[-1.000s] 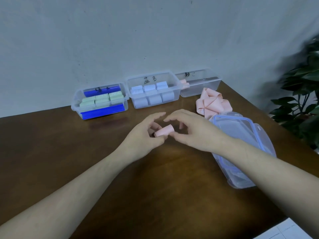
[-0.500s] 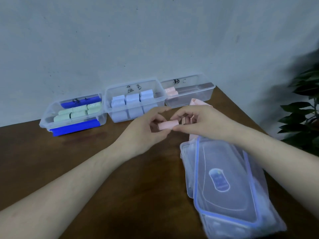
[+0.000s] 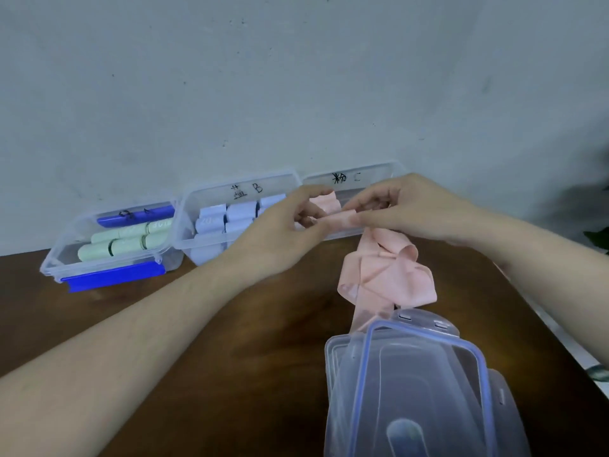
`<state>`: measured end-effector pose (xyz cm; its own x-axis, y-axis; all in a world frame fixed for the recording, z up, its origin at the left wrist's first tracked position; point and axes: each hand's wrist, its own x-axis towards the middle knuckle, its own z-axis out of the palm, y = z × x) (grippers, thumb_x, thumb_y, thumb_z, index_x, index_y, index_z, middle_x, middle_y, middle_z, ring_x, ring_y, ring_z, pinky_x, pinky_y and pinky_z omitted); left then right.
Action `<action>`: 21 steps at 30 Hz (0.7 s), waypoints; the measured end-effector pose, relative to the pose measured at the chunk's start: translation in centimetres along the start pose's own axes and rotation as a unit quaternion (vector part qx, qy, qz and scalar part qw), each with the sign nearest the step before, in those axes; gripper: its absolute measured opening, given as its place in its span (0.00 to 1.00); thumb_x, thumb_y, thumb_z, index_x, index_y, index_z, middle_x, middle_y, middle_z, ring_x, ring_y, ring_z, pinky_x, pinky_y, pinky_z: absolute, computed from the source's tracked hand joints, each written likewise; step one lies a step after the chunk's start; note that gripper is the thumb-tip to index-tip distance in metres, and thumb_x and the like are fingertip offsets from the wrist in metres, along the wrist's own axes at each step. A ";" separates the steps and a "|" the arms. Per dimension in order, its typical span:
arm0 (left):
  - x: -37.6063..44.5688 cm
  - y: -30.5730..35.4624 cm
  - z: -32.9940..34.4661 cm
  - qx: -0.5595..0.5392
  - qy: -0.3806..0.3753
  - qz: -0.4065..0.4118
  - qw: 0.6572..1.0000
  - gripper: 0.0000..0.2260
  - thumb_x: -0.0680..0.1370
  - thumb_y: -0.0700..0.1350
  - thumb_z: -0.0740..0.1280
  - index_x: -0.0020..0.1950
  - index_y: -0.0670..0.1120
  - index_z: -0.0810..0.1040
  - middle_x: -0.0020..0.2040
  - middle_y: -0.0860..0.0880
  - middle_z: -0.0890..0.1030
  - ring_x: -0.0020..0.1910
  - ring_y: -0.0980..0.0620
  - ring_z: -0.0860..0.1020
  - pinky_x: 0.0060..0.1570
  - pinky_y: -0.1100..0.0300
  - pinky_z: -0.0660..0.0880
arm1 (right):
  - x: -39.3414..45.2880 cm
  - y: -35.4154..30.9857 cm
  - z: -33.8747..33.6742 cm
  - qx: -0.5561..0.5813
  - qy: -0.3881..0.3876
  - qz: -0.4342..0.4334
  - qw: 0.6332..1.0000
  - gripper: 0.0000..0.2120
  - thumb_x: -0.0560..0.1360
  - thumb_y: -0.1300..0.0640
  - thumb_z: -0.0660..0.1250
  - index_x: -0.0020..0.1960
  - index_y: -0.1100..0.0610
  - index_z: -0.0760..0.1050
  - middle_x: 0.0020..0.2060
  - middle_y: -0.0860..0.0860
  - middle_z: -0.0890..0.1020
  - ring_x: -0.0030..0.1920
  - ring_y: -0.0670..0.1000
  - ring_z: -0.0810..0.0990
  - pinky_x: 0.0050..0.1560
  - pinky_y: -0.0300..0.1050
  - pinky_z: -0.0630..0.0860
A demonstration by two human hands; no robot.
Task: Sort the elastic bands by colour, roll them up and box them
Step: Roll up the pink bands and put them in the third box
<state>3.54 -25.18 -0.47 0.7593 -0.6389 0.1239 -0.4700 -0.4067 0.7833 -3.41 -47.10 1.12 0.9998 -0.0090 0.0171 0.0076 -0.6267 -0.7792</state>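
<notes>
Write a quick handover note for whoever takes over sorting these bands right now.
Hands: left hand and right hand both pinch a pink roll, held at box C.
Things: three open boxes stand along the wall. Green box holds green rolls; box B holds pale blue rolls; box C already has some pink in it. Loose pink bands lie on the table, in front of box C. Stacked lids lie nearest the camera.
Done: green and blue are rolled and boxed.
Left: drop this roll in box C, roll and box the loose pink bands, probably fit the lids.
</notes>
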 end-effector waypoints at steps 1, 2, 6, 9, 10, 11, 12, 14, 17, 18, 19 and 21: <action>0.9 0.1 -0.3 0.003 0.008 -0.007 1.000 0.16 0.80 0.53 0.67 0.67 0.61 0.72 0.49 0.59 0.80 0.47 0.58 0.78 0.44 0.68 0.72 | 0.7 0.3 -0.5 0.012 0.008 0.011 1.000 0.05 0.73 0.46 0.75 0.48 0.41 0.85 0.42 0.35 0.84 0.45 0.36 0.81 0.48 0.35 0.74; 1.9 0.1 -0.6 0.005 0.018 -0.012 1.000 0.14 0.81 0.53 0.65 0.67 0.60 0.73 0.48 0.59 0.80 0.45 0.57 0.78 0.42 0.68 0.72 | 1.5 0.7 -1.1 0.023 0.018 0.024 0.999 0.04 0.73 0.47 0.75 0.48 0.42 0.85 0.42 0.36 0.85 0.46 0.36 0.81 0.49 0.34 0.74; 5.7 -0.3 -2.0 0.088 0.021 -0.009 0.996 0.09 0.81 0.48 0.63 0.61 0.56 0.76 0.47 0.58 0.79 0.32 0.60 0.76 0.33 0.69 0.70 | 4.3 2.2 -3.2 0.019 0.032 0.058 0.998 0.04 0.74 0.49 0.74 0.49 0.43 0.85 0.43 0.36 0.84 0.49 0.37 0.80 0.44 0.30 0.71; 8.3 -0.7 -2.6 0.180 -0.018 0.003 0.983 0.06 0.80 0.47 0.65 0.54 0.54 0.80 0.48 0.58 0.81 0.28 0.61 0.75 0.28 0.73 0.67 | 6.3 3.3 -4.1 -0.018 0.025 0.082 0.996 0.05 0.74 0.48 0.74 0.50 0.45 0.86 0.46 0.39 0.83 0.49 0.41 0.78 0.45 0.35 0.70; 9.2 -0.8 -2.7 0.217 -0.031 0.012 0.976 0.05 0.80 0.48 0.66 0.53 0.54 0.81 0.49 0.58 0.82 0.30 0.62 0.75 0.30 0.73 0.67 | 6.9 3.7 -4.3 -0.027 0.019 0.088 0.996 0.05 0.74 0.48 0.74 0.49 0.45 0.86 0.47 0.40 0.83 0.50 0.42 0.78 0.47 0.37 0.71; 10.0 -1.0 -2.8 0.254 -0.045 0.023 0.966 0.05 0.80 0.49 0.66 0.53 0.54 0.82 0.50 0.58 0.82 0.33 0.63 0.75 0.33 0.73 0.67 | 7.4 4.0 -4.3 -0.035 0.012 0.093 0.995 0.05 0.74 0.48 0.74 0.49 0.45 0.86 0.47 0.41 0.83 0.52 0.42 0.78 0.48 0.38 0.72; 10.8 -1.1 -2.7 0.288 -0.061 0.034 0.955 0.06 0.79 0.49 0.67 0.53 0.54 0.82 0.50 0.57 0.83 0.37 0.64 0.75 0.37 0.71 0.68 | 7.9 4.2 -4.2 -0.043 0.005 0.100 0.994 0.04 0.74 0.48 0.74 0.48 0.44 0.86 0.48 0.41 0.83 0.52 0.42 0.78 0.49 0.39 0.72; 12.4 -1.4 -2.5 0.344 -0.091 0.051 0.933 0.06 0.79 0.47 0.67 0.53 0.55 0.82 0.50 0.57 0.83 0.49 0.59 0.76 0.46 0.64 0.69 | 8.8 4.5 -3.8 -0.057 -0.006 0.111 0.992 0.03 0.73 0.49 0.75 0.46 0.45 0.86 0.46 0.42 0.83 0.50 0.42 0.78 0.47 0.38 0.72; 14.0 -1.6 -1.8 0.425 -0.126 0.086 0.892 0.07 0.79 0.47 0.66 0.52 0.56 0.81 0.47 0.58 0.81 0.56 0.53 0.72 0.54 0.57 0.71 | 9.7 4.5 -3.0 -0.096 -0.034 0.111 0.989 0.02 0.71 0.49 0.76 0.44 0.45 0.85 0.42 0.41 0.84 0.47 0.44 0.79 0.44 0.39 0.74; 14.5 -1.7 -1.5 0.449 -0.136 0.099 0.877 0.07 0.79 0.47 0.65 0.53 0.57 0.81 0.48 0.57 0.81 0.57 0.53 0.72 0.55 0.56 0.72 | 9.9 4.5 -2.6 -0.112 -0.045 0.111 0.987 0.02 0.71 0.49 0.76 0.44 0.45 0.85 0.42 0.41 0.84 0.47 0.45 0.80 0.46 0.42 0.76; 14.9 -1.7 -1.3 0.469 -0.145 0.108 0.865 0.07 0.79 0.48 0.65 0.53 0.57 0.81 0.48 0.57 0.81 0.57 0.52 0.72 0.55 0.55 0.72 | 10.0 4.5 -2.3 -0.127 -0.057 0.112 0.984 0.02 0.71 0.49 0.75 0.44 0.45 0.85 0.42 0.41 0.84 0.48 0.44 0.80 0.48 0.43 0.76; 15.7 -1.9 -0.9 0.497 -0.170 0.113 0.844 0.05 0.78 0.50 0.67 0.53 0.58 0.80 0.46 0.58 0.80 0.57 0.52 0.73 0.56 0.53 0.73 | 10.2 4.4 -1.7 -0.162 -0.077 0.114 0.977 0.03 0.72 0.50 0.75 0.45 0.45 0.84 0.44 0.39 0.82 0.49 0.42 0.79 0.49 0.39 0.75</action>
<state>16.75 -33.86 0.53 0.5070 -0.8547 -0.1119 -0.8585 -0.4890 -0.1545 6.80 -51.27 -1.07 0.9660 -0.0754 -0.2473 -0.1963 -0.8365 -0.5117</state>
